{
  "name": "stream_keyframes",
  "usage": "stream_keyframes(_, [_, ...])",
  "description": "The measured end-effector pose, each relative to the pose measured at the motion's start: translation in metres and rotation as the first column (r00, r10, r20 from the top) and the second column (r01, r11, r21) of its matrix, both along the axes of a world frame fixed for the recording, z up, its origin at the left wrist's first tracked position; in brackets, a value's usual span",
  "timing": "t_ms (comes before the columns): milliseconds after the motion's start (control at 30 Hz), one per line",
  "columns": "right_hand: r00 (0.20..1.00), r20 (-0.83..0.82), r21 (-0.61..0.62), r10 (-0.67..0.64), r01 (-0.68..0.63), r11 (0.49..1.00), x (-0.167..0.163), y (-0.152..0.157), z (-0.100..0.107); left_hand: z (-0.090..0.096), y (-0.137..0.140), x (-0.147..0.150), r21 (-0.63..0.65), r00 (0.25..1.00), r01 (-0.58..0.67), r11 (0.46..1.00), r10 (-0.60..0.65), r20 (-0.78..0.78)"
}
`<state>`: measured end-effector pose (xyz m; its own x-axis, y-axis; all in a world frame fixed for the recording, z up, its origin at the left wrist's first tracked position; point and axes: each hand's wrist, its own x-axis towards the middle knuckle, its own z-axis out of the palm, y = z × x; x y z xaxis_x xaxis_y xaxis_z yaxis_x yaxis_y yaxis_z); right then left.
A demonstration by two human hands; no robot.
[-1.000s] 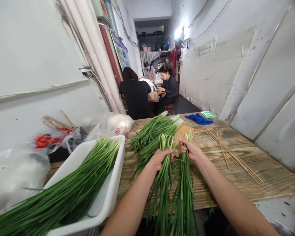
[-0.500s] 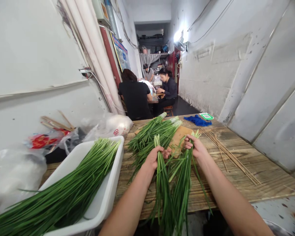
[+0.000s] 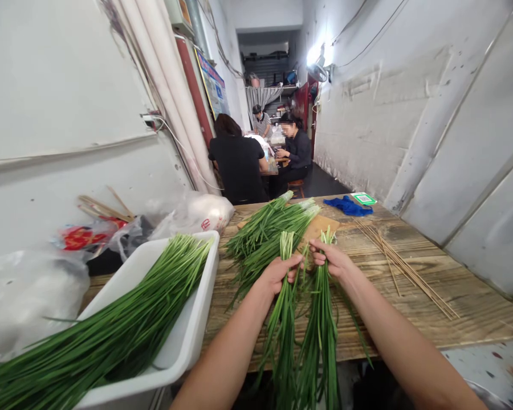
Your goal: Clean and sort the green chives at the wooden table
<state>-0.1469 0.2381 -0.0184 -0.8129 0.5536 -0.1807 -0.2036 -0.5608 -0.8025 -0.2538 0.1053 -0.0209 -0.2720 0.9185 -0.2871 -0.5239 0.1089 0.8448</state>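
My left hand (image 3: 283, 271) is closed around a bunch of garlic chives (image 3: 285, 310), its pale cut ends pointing up and the green leaves hanging toward the table's front edge. A second bunch of chives (image 3: 324, 313) is gripped near its pale ends by my right hand (image 3: 328, 257). A few loose leaves hang between the two hands. Just behind lies a pile of chives (image 3: 271, 230) with pale ends toward the back, partly over a tan board (image 3: 320, 226). On the left, a white plastic tub (image 3: 205, 296) holds many long chives (image 3: 123, 324).
Thin sticks (image 3: 410, 270) lie on the wooden table (image 3: 465, 290) at right, near a blue cloth (image 3: 349, 206) and a green QR card (image 3: 363, 199). Plastic bags (image 3: 209, 210) stand behind the tub. Several people sit or stand at another table farther back.
My two hands have come closer together at the tops of the bunches. The right-hand bunch has shifted left and hangs more upright. The view has shifted slightly.
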Motion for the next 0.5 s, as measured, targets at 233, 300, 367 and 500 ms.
stream_keyframes(233, [0.995,0.069,0.067,-0.074,0.070,0.995,0.000,-0.007,0.004,0.002,0.001,-0.002,-0.025,0.997,-0.026,0.999,0.024,-0.071])
stream_keyframes(300, [0.995,0.083,0.029,-0.053,0.050,0.998,0.001,-0.006,0.006,0.001,0.001,-0.004,-0.028,0.998,-0.018,0.999,0.016,-0.066])
stream_keyframes(367, [0.997,0.076,-0.035,-0.002,0.005,0.999,0.002,-0.003,0.007,0.000,0.001,-0.006,-0.024,0.998,-0.002,1.000,0.000,-0.058])
stream_keyframes(500, [0.993,-0.032,-0.165,0.112,-0.116,0.979,0.006,0.006,0.011,0.001,0.000,-0.009,-0.014,0.998,0.055,0.998,-0.055,0.008])
